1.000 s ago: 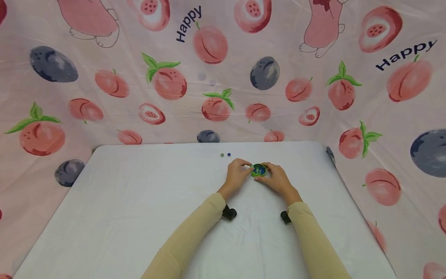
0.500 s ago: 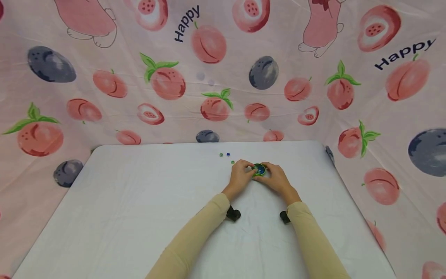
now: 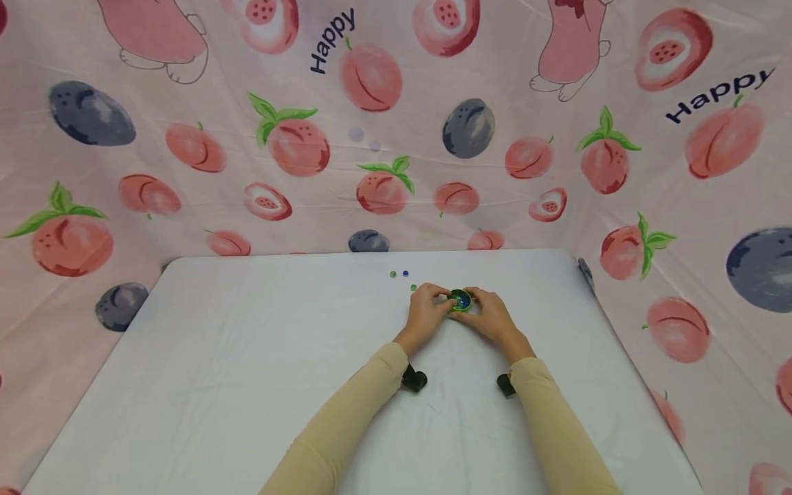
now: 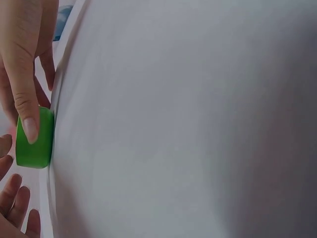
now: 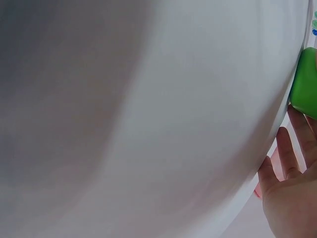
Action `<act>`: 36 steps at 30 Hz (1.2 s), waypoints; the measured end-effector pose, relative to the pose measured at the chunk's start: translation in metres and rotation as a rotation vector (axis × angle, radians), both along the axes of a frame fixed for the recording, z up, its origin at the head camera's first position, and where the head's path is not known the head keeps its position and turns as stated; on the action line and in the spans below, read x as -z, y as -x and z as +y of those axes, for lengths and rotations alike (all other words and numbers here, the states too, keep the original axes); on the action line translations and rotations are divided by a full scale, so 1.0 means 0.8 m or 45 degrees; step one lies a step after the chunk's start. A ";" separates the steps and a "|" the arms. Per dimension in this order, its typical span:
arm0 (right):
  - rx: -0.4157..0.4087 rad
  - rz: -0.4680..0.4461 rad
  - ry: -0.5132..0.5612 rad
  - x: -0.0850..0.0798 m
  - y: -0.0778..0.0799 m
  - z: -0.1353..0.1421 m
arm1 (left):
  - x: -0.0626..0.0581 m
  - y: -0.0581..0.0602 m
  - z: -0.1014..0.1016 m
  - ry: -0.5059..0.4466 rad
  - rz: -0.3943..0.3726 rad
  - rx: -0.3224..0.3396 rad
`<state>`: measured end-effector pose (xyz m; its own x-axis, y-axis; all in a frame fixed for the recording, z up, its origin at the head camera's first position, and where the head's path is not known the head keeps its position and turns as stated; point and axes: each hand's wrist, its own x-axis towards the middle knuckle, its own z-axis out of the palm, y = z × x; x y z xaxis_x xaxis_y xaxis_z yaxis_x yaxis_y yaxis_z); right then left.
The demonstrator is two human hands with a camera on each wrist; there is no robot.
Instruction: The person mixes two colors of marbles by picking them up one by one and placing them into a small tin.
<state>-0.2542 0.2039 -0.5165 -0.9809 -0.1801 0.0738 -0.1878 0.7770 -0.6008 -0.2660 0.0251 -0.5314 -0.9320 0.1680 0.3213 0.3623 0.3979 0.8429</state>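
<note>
A small round green bowl (image 4: 43, 151) stands on the white table, with blue and green marbles (image 3: 461, 301) inside. My right hand (image 3: 493, 317) grips it from the right. Its thumb lies on the near wall in the left wrist view; its other fingers spread behind. My left hand (image 3: 427, 309) is at the left side of the opening, thumb and index close together just over the rim. I cannot tell whether a marble is between these fingertips. Left of the bowl and farther back lie a green marble (image 3: 393, 274), a blue marble (image 3: 405, 273) and another green marble (image 3: 414, 287).
The white-covered table (image 3: 247, 357) ends at the back against a pink fruit-print cloth (image 3: 421, 124), which also hangs along both sides. Dark wrist cameras, left (image 3: 414, 381) and right (image 3: 506, 385), sit under the sleeves.
Over the last second my left hand has shifted slightly right, its fingertips now over the bowl's opening. The nearer green marble, unseen at first, shows beside it. My right hand keeps its hold.
</note>
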 end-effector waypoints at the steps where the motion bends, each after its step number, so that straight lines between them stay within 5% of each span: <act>1: 0.000 0.000 0.000 0.000 0.000 0.000 | 0.000 0.001 -0.001 -0.002 -0.002 -0.006; 14: 0.003 -0.011 0.001 0.000 0.003 0.001 | -0.014 0.015 -0.027 0.057 0.096 -0.110; 36: -0.015 0.011 0.018 -0.002 -0.004 -0.003 | -0.018 0.040 -0.090 0.056 0.063 -0.259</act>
<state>-0.2513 0.2016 -0.5145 -0.9779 -0.1908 0.0849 -0.2024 0.7660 -0.6101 -0.2977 -0.0468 -0.5172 -0.9314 -0.0067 0.3639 0.3114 0.5031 0.8062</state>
